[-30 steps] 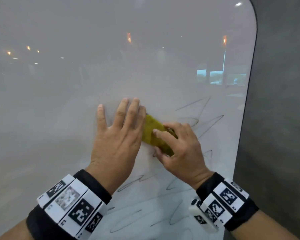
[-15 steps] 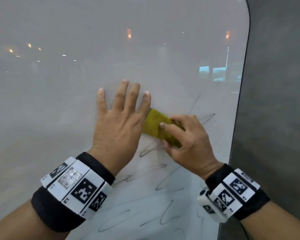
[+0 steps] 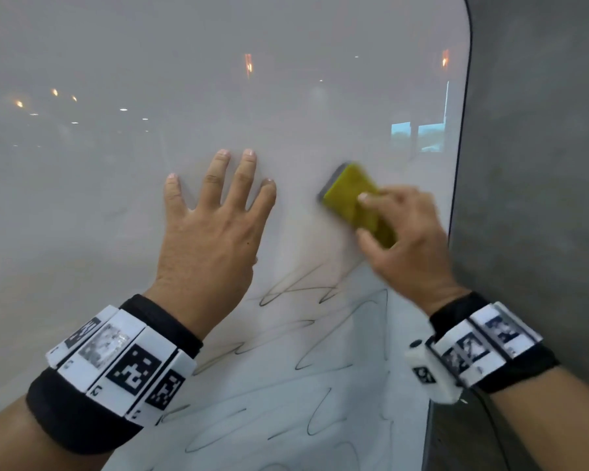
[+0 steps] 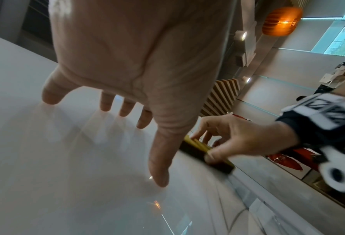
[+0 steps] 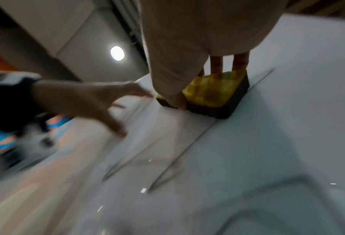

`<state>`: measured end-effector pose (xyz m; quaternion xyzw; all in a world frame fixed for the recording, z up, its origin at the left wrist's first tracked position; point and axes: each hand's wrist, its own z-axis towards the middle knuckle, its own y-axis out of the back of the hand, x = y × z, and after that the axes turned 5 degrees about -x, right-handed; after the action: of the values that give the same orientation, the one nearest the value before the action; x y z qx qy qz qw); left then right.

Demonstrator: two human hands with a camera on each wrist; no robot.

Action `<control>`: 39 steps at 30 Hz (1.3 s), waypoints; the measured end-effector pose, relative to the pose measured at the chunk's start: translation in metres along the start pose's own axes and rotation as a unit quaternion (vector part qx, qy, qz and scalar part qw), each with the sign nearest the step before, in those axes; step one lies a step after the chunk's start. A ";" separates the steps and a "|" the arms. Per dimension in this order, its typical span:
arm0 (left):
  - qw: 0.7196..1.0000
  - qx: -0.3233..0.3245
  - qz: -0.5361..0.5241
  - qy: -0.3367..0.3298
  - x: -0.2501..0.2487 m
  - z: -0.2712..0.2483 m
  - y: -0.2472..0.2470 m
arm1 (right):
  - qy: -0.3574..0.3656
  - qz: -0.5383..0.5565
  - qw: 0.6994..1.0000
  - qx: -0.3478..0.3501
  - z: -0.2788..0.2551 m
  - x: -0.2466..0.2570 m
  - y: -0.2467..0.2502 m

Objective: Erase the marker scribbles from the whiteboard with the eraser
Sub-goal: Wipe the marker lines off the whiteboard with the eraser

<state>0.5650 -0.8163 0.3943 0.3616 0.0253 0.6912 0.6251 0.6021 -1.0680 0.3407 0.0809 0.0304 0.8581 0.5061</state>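
Observation:
The whiteboard [image 3: 116,232] fills the head view, with thin black marker scribbles [image 3: 303,351] across its lower middle. My right hand [image 3: 405,239] grips a yellow eraser [image 3: 351,192] with a dark felt base and presses it on the board near the right edge, above the scribbles. In the right wrist view the thumb and fingers clamp the eraser [image 5: 213,95]. My left hand [image 3: 215,219] lies flat on the board with spread fingers, left of the eraser and apart from it. The left wrist view shows that palm [image 4: 137,55] and the eraser [image 4: 203,152].
A grey wall [image 3: 531,198] borders the whiteboard's curved right edge [image 3: 456,198], close to the right hand. The board's upper and left parts show only reflected ceiling lights. Black bands with white marker tags sit on both wrists.
The right hand has swept the eraser up and to the right, away from the left hand it was touching. Scribbles by the right edge are gone. The left hand stays flat.

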 end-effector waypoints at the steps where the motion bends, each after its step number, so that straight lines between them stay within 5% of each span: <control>1: 1.000 -0.002 -0.001 0.003 -0.001 0.000 0.001 | -0.050 0.001 0.998 -0.029 0.010 -0.014 0.006; 6: 1.000 -0.005 -0.009 0.019 -0.011 0.004 0.001 | -0.121 0.000 0.992 -0.046 -0.011 -0.011 0.002; 12: 0.999 -0.026 -0.036 0.020 -0.021 0.012 0.001 | 0.034 -0.003 0.997 0.071 -0.044 0.005 -0.002; 19: 0.997 -0.037 -0.057 -0.028 -0.021 0.022 0.004 | -0.143 0.015 0.988 -0.053 -0.022 -0.013 0.002; 24: 0.997 -0.042 -0.048 -0.034 -0.020 0.021 0.005 | 0.002 -0.001 0.999 0.048 -0.038 0.002 0.001; 32: 0.998 -0.041 -0.037 -0.029 -0.022 0.019 0.004 | -0.152 0.019 0.987 -0.040 -0.022 -0.018 0.008; 39: 0.998 -0.045 -0.043 -0.026 -0.023 0.018 0.003 | -0.081 0.029 0.996 0.022 -0.033 0.005 0.001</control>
<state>0.5708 -0.8449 0.3981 0.3497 -0.0065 0.6543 0.6705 0.5931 -1.0633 0.3092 0.1619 0.0056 0.8622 0.4800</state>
